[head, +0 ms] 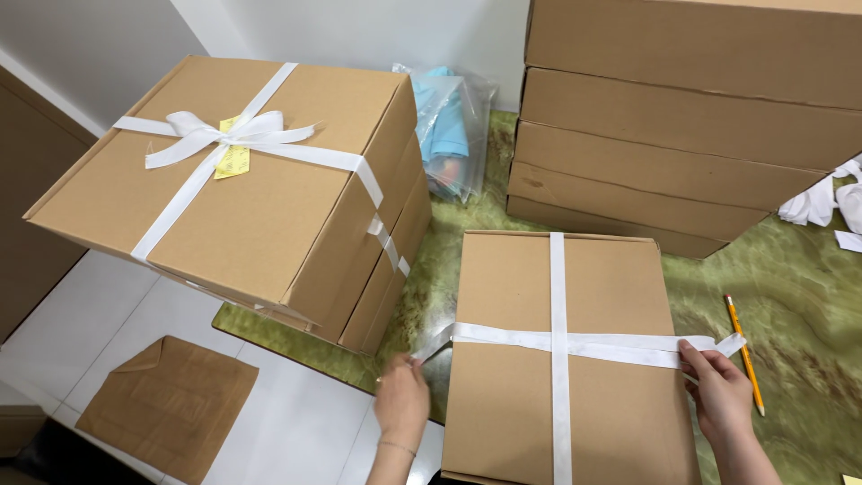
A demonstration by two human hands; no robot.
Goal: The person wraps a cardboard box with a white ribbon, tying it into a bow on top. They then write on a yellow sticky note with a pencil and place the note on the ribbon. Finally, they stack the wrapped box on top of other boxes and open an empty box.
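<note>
Brown corrugated cardboard fills the view: a flat rectangular carton (566, 359) lies on the green marbled tabletop (799, 314), near its front edge, crossed by a white fabric ribbon (575, 342) that runs once lengthwise and once across. The person's left hand (401, 395) pinches the ribbon's loose end just off the carton's left side, while the right hand (718, 386) pinches the other end at the right edge, fingers pressed together on the strip. Held this way, the crosswise band is drawn taut over the lengthwise one, probably so it sits flat at the crossing. How tightly the left fingers close is hard to tell, since they are seen from behind. A yellow pencil (744, 353) lies just right of the right hand. Behind stand a ribbon-tied, bowed stack of cartons (269, 207) and a plain stack (682, 117).
</note>
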